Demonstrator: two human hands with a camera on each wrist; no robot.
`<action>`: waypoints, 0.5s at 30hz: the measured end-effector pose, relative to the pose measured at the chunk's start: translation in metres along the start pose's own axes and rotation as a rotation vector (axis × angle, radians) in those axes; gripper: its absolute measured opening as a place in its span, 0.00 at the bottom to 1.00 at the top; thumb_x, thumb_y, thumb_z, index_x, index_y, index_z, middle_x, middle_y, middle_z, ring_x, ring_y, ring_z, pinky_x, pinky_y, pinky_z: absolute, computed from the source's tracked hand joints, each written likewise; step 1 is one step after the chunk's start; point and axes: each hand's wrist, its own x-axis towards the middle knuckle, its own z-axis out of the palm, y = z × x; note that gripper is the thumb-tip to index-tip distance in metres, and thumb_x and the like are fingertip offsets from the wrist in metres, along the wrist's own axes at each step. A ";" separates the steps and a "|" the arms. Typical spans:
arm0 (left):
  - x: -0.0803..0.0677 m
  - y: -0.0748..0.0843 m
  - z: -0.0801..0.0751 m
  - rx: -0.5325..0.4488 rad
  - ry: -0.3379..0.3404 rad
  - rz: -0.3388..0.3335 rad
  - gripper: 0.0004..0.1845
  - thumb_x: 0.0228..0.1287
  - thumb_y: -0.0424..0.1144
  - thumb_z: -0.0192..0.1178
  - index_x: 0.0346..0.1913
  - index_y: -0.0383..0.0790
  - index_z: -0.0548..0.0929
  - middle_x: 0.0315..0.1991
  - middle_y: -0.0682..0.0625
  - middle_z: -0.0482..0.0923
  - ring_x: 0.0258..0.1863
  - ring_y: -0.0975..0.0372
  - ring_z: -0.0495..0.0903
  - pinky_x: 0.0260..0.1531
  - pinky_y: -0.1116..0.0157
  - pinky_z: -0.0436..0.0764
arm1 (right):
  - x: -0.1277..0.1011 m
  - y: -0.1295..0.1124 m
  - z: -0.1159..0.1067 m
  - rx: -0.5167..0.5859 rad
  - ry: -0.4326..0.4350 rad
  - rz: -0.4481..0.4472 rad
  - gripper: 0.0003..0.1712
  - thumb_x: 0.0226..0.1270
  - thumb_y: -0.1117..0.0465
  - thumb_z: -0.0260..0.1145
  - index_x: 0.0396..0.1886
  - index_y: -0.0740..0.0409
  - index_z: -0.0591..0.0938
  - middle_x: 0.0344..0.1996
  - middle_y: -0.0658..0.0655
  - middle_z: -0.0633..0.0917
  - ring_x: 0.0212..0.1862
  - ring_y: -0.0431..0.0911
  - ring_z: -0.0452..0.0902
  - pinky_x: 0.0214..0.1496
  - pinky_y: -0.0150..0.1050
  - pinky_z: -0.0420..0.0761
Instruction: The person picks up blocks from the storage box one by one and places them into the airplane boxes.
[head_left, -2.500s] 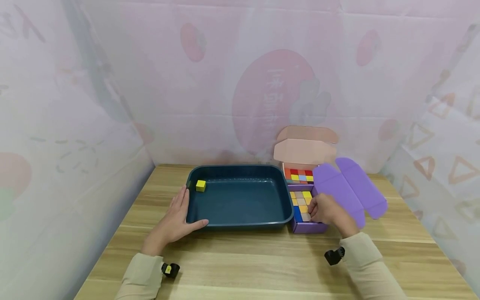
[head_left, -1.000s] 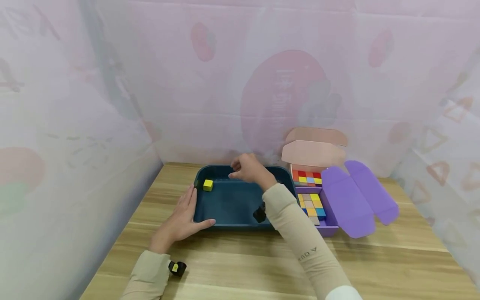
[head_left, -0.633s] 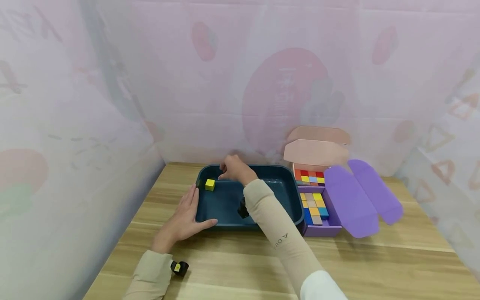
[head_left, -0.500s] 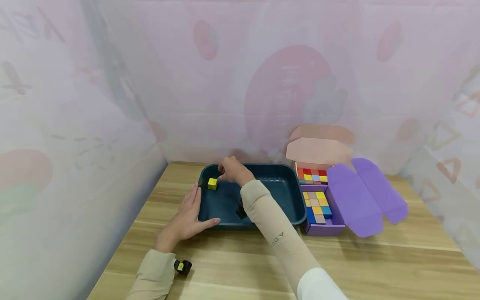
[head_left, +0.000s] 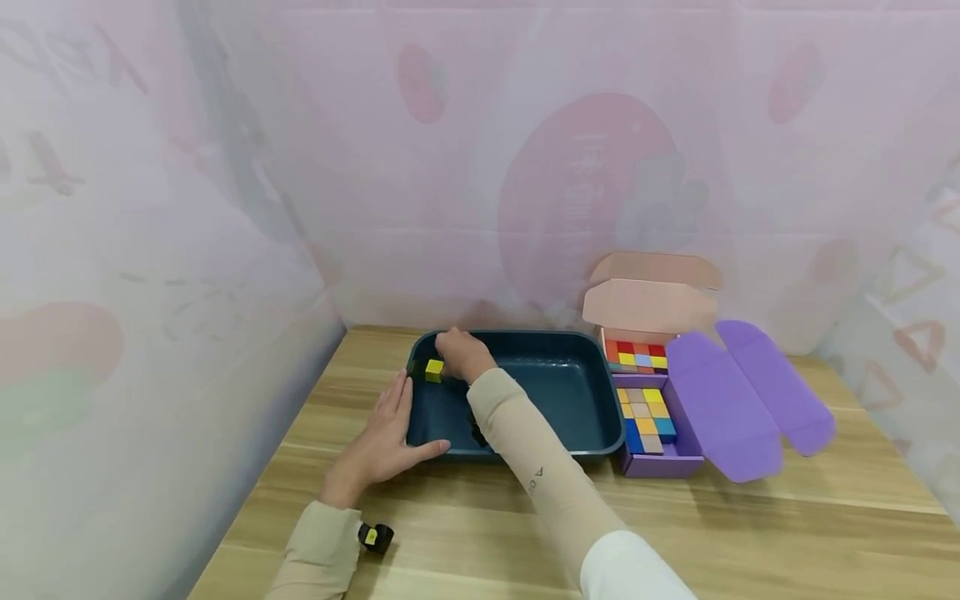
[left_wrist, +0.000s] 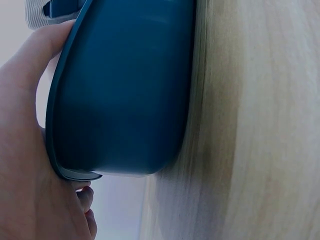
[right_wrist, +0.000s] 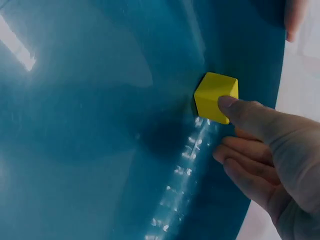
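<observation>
My left hand [head_left: 382, 443] steadies the left end of a dark teal tray [head_left: 558, 392]. Its thumb lies along the front rim, and the fingers run up the outer left side. In the left wrist view the tray wall [left_wrist: 125, 90] stands close against that hand. My right hand [head_left: 467, 356] reaches down inside the tray, just right of a yellow cube [head_left: 434, 371] near the back left corner. From the right wrist, the thumb [right_wrist: 237, 111] lies over one face of a yellow cube [right_wrist: 212, 95], and the index fingertip is hidden. The other fingers are bent.
An open purple box [head_left: 663, 465] with several coloured cubes stands against the tray's right side, its lid [head_left: 723, 408] folded out rightward. Behind it, a peach box [head_left: 651, 304] holds more cubes. Printed fabric walls [head_left: 465, 208] enclose the wooden table [head_left: 465, 525].
My right hand went from the purple box leftward across the tray, then lowered beside the yellow cube. My left hand stays on the tray. The head view has shifted slightly.
</observation>
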 end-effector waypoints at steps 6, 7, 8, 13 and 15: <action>0.000 0.003 0.004 -0.017 -0.003 -0.005 0.69 0.62 0.76 0.61 0.85 0.32 0.38 0.88 0.40 0.28 0.88 0.43 0.35 0.84 0.38 0.47 | 0.003 0.002 0.010 0.092 -0.010 0.035 0.17 0.70 0.53 0.76 0.53 0.55 0.87 0.47 0.54 0.87 0.48 0.46 0.85 0.57 0.40 0.88; 0.000 0.003 0.004 -0.019 -0.005 -0.007 0.70 0.62 0.76 0.61 0.85 0.32 0.38 0.88 0.40 0.29 0.88 0.43 0.35 0.84 0.38 0.47 | 0.003 0.003 0.011 0.106 -0.008 0.035 0.17 0.70 0.54 0.76 0.53 0.55 0.88 0.47 0.54 0.87 0.48 0.46 0.85 0.57 0.40 0.88; 0.000 0.003 0.004 -0.019 -0.005 -0.007 0.70 0.62 0.76 0.61 0.85 0.32 0.38 0.88 0.39 0.29 0.88 0.43 0.35 0.84 0.38 0.47 | 0.003 0.004 0.011 0.119 -0.008 0.037 0.17 0.70 0.54 0.76 0.53 0.55 0.88 0.47 0.54 0.87 0.48 0.46 0.84 0.56 0.40 0.88; 0.000 0.002 0.001 -0.019 -0.003 -0.003 0.70 0.62 0.75 0.63 0.85 0.31 0.38 0.88 0.39 0.29 0.88 0.44 0.35 0.84 0.38 0.46 | 0.004 0.010 0.008 0.203 0.012 0.032 0.15 0.69 0.55 0.77 0.51 0.56 0.90 0.46 0.54 0.87 0.46 0.45 0.83 0.54 0.39 0.88; 0.001 0.001 -0.001 -0.016 -0.003 -0.002 0.70 0.62 0.75 0.63 0.85 0.31 0.39 0.88 0.39 0.29 0.88 0.44 0.35 0.84 0.38 0.45 | 0.002 0.014 0.003 0.230 0.029 0.015 0.15 0.69 0.56 0.77 0.50 0.58 0.90 0.46 0.55 0.88 0.45 0.45 0.83 0.53 0.38 0.88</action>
